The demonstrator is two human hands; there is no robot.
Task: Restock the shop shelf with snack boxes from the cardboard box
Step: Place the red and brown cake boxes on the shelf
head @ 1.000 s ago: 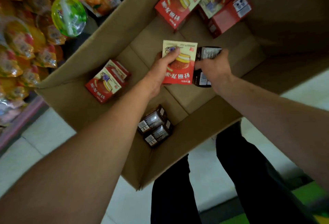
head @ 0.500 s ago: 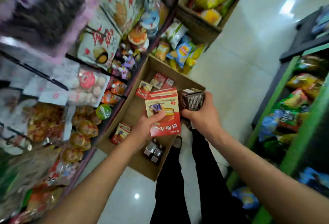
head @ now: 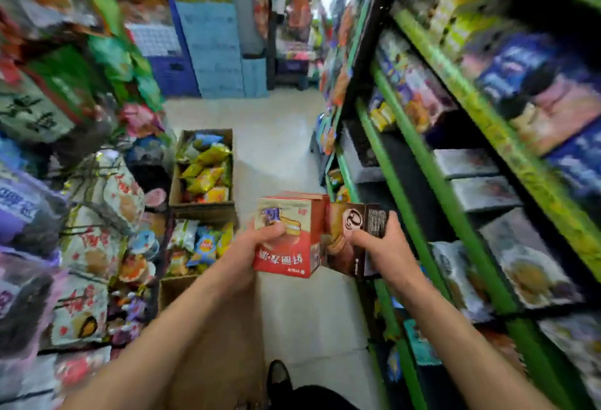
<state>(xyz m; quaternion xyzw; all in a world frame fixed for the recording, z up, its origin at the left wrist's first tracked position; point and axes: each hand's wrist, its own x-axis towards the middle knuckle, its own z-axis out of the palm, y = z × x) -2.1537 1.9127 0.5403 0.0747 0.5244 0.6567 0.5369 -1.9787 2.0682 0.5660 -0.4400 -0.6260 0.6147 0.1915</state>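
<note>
Hands grip red box (head: 286,243), brown box (head: 351,240), shelves (head: 432,162) blurred

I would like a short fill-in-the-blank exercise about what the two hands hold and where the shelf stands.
1. The left hand holds a ____ box with a cake picture.
2. The right hand holds a ____ box.
3. The two boxes are held ____ by side.
4. The green shelf stands on the person's ____ side.

Missing words: red; brown; side; right
</note>
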